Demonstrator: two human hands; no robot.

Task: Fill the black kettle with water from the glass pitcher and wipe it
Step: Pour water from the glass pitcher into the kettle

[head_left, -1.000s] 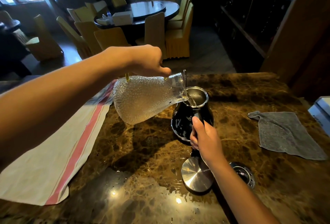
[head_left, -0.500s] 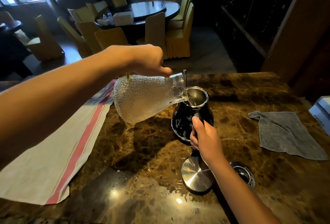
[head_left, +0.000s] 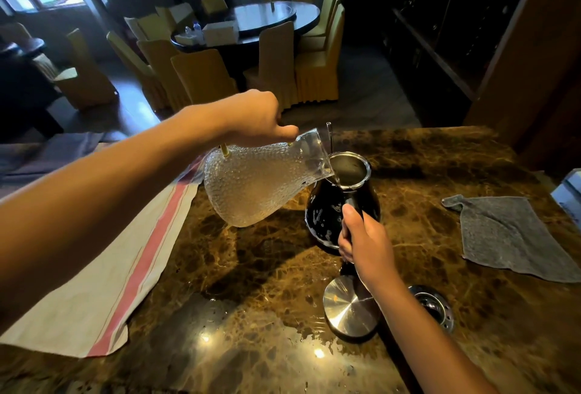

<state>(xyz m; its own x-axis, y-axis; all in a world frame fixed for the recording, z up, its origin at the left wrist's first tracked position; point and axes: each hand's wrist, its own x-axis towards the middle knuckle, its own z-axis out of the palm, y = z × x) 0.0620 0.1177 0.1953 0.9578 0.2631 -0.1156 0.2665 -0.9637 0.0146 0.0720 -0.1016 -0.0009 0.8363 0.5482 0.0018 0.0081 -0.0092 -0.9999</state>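
Observation:
A black kettle [head_left: 327,211] with a shiny steel rim stands open on the brown marble counter [head_left: 424,167]. My right hand [head_left: 364,243] grips its handle on the near side. My left hand [head_left: 257,120] holds the dimpled glass pitcher [head_left: 261,183] by its top handle, tipped almost flat, spout over the kettle's mouth. A thin stream of water runs from the spout into the kettle. The kettle's round steel lid [head_left: 349,308] lies on the counter close to my right wrist. A grey cloth [head_left: 509,236] lies flat to the right.
A white towel with a red stripe [head_left: 103,271] covers the counter's left side. A round metal drain fitting [head_left: 435,307] sits right of the lid. Water wets the counter near the front edge. Beyond the counter are a dark round table and yellow chairs.
The pitcher's base has risen slightly, tipping it a little further. Both hands and the kettle stay where they were.

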